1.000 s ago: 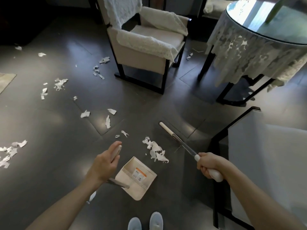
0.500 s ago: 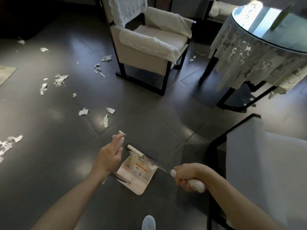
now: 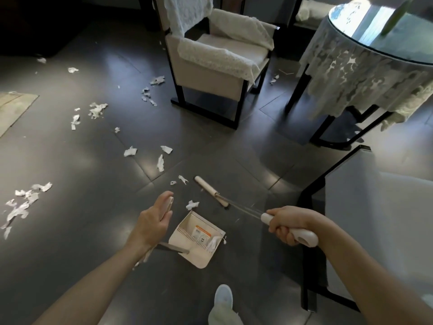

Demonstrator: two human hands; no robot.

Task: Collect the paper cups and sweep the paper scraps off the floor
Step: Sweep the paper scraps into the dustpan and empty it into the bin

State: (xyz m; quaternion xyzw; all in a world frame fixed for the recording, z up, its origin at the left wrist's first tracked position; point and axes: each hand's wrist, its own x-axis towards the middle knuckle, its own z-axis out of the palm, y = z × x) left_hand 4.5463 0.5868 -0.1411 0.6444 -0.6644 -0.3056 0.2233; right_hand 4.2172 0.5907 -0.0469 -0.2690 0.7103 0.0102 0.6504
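Observation:
My left hand (image 3: 153, 221) grips the top of the dustpan's upright handle. The cream dustpan (image 3: 199, 240) rests on the dark floor just right of that hand, with a few white scraps inside near its right edge. My right hand (image 3: 289, 227) grips the white broom handle, and the broom head (image 3: 210, 191) lies on the floor just beyond the pan. One paper scrap (image 3: 192, 204) sits at the pan's mouth. More torn paper scraps (image 3: 161, 160) lie ahead, and a larger pile (image 3: 22, 205) lies at the left. No paper cup is in view.
An armchair (image 3: 218, 66) with lace covers stands ahead. A round glass table (image 3: 365, 66) with a lace cloth stands at the right rear. A white-seated chair with a black frame (image 3: 375, 219) is close on my right. A mat (image 3: 14, 109) lies at far left. My shoe (image 3: 223, 299) is below the pan.
The broom swept the scrap pile toward the dustpan and has swung back out beyond it. Scraps now lie inside the pan, and one remains at its mouth.

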